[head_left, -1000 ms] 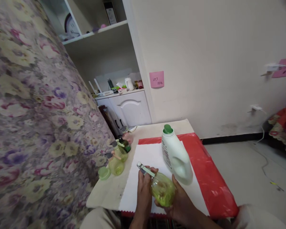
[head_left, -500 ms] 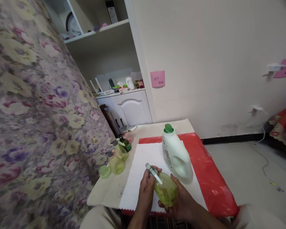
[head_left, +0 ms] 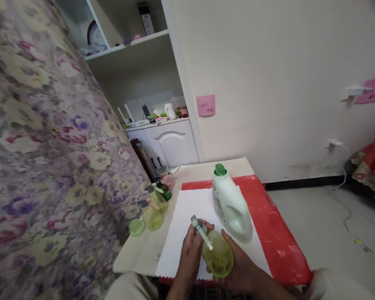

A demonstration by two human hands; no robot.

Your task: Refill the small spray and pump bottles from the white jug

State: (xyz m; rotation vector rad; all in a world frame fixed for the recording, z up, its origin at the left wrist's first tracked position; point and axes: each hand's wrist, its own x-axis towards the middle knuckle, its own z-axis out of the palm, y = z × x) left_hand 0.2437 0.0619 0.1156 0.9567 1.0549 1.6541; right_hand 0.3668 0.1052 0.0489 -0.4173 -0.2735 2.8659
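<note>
A translucent yellow-green spray bottle (head_left: 219, 255) with a pale green trigger is held tilted over the front of the table. My left hand (head_left: 191, 250) is closed around its neck and spray head. My right hand (head_left: 237, 266) wraps the body from the right and below, with part of its fingers hidden behind the bottle. Just beyond my hands stands a large pale green detergent jug (head_left: 233, 206), its mouth and green spout uncapped. At the table's left edge sits a round green cap (head_left: 136, 227).
Along the left edge stand several small spray bottles (head_left: 152, 216) beside the floral curtain (head_left: 65, 166). White paper (head_left: 178, 233) and red plastic sheeting (head_left: 268, 225) cover part of the table. A wall and a shelf cabinet (head_left: 171, 143) lie behind.
The spray bottle has tipped a little, its base now turned more toward me. Both hands keep their hold, and the view has shifted slightly.
</note>
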